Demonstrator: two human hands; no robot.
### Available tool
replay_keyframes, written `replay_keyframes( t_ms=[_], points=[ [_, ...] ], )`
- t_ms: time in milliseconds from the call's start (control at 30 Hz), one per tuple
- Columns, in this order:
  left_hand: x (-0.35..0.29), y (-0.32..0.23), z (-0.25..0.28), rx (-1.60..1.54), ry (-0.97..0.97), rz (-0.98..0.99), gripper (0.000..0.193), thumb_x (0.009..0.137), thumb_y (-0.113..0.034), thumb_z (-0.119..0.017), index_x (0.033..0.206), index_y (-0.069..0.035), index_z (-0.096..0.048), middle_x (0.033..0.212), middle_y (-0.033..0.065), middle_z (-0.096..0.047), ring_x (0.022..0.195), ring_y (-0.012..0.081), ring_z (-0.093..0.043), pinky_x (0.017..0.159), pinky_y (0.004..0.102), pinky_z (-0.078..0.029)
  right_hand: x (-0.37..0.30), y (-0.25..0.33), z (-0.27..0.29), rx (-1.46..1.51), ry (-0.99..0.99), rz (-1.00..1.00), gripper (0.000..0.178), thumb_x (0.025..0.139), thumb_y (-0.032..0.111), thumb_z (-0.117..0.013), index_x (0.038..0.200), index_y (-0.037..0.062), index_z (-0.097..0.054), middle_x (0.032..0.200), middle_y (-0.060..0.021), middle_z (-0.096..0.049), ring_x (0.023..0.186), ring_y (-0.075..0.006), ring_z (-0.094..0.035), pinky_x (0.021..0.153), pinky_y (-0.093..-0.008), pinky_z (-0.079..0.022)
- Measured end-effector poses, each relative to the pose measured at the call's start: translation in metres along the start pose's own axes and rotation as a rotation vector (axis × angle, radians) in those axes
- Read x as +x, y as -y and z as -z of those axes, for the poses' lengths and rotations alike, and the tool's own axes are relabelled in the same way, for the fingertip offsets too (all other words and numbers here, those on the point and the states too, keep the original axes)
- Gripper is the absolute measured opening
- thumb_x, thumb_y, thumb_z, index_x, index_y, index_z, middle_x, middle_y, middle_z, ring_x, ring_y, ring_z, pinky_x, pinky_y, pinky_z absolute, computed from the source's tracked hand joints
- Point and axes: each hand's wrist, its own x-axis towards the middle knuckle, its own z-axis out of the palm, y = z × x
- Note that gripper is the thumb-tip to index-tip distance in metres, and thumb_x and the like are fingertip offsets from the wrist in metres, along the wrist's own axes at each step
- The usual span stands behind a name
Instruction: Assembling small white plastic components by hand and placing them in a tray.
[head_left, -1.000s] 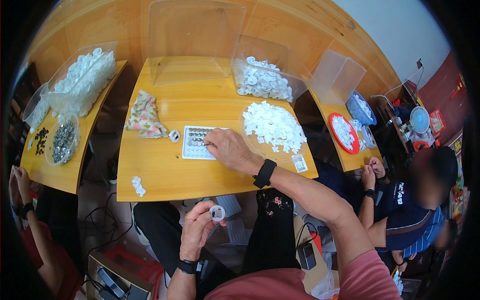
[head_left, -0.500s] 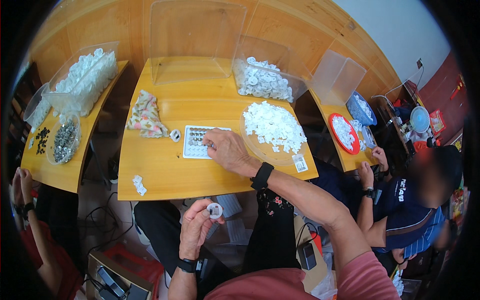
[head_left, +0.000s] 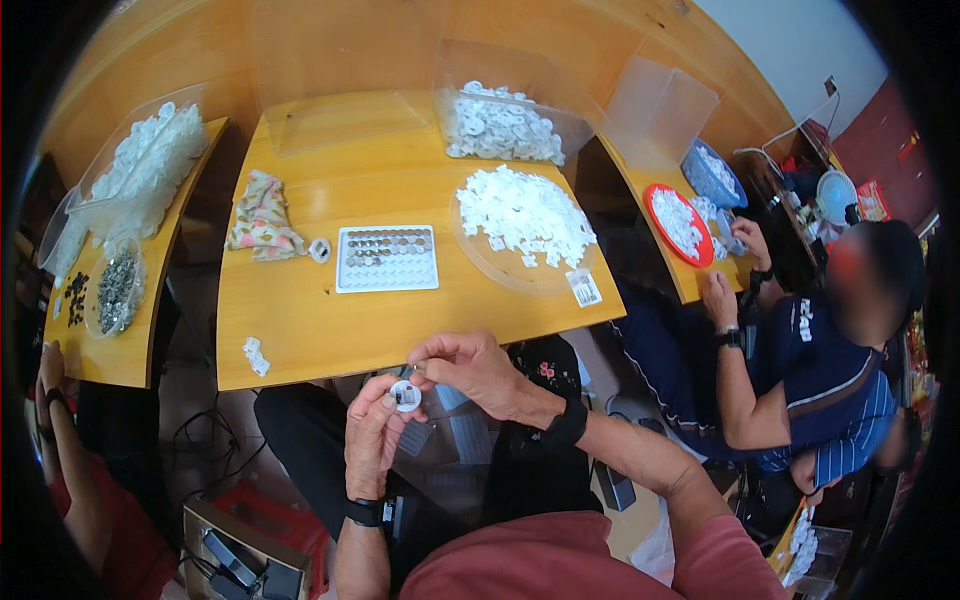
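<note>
My left hand (head_left: 368, 440) pinches a round white plastic housing (head_left: 406, 397) by its edge, just below the front edge of the table. A small dark and metallic part shows in its hollow. Close above it, my right hand (head_left: 480, 374) holds a small button cell (head_left: 414, 369) between thumb and fingertips, mostly hidden by them. Beyond my hands lies a white tray (head_left: 387, 284) with rows of button cells (head_left: 388, 245) in its far part and bare pockets in the near part. Beside the tray sits a single white ring-shaped piece (head_left: 320, 250).
A shallow round tub (head_left: 470, 262) heaped with small white pieces stands right of the tray; a clear bin (head_left: 505, 125) of white parts is behind it. A floral cloth (head_left: 264, 218) lies left. Co-workers sit on both sides, the right one (head_left: 800, 380) near a red plate (head_left: 655, 213).
My right hand has come back from the tray to the housing in my left hand, now with a button cell in its fingertips. The view has shifted slightly.
</note>
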Motion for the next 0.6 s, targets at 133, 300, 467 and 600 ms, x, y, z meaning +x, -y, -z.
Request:
replay_keyframes(
  t_ms=[133, 300, 467, 600],
  points=[
    [-0.003, 0.005, -0.002, 0.016, -0.015, 0.015, 0.028, 0.089, -0.018, -0.057, 0.108, 0.003, -0.054, 0.09, 0.0142, -0.062, 0.076, 0.0209, -0.062, 0.07, 0.033, -0.053, -0.029, -0.021, 0.008, 0.266, -0.046, -0.122, 0.015, 0.091, 0.008, -0.056, 0.103, -0.0005, -0.06, 0.088, -0.006, -0.063, 0.079, -0.0109, -0.061, 0.074, -0.0245, -0.051],
    [-0.004, 0.017, 0.005, -0.016, 0.028, 0.043, 0.025, 0.09, -0.011, -0.055, 0.109, 0.005, -0.055, 0.094, 0.0126, -0.061, 0.08, 0.0211, -0.063, 0.073, 0.0355, -0.054, -0.043, -0.036, 0.015, 0.304, -0.105, -0.147, 0.015, 0.091, 0.009, -0.056, 0.104, 0.001, -0.059, 0.088, -0.005, -0.062, 0.08, -0.0102, -0.061, 0.074, -0.0254, -0.052],
    [-0.007, 0.023, 0.0, 0.054, -0.019, 0.043, 0.027, 0.09, -0.016, -0.056, 0.108, 0.003, -0.054, 0.09, 0.0141, -0.062, 0.076, 0.0208, -0.062, 0.071, 0.0327, -0.053, -0.047, -0.038, 0.013, 0.249, -0.137, -0.161, 0.016, 0.09, 0.008, -0.057, 0.104, 0.0003, -0.059, 0.088, -0.0045, -0.062, 0.079, -0.0093, -0.061, 0.074, -0.0244, -0.052],
    [-0.005, 0.026, 0.002, 0.068, -0.03, 0.043, 0.026, 0.09, -0.016, -0.056, 0.108, 0.003, -0.054, 0.09, 0.0146, -0.062, 0.076, 0.0207, -0.062, 0.071, 0.0324, -0.053, -0.045, -0.039, 0.013, 0.201, -0.121, -0.136, 0.016, 0.09, 0.006, -0.057, 0.104, -0.0015, -0.059, 0.089, -0.0052, -0.062, 0.08, -0.009, -0.061, 0.075, -0.0238, -0.052]
  ],
)
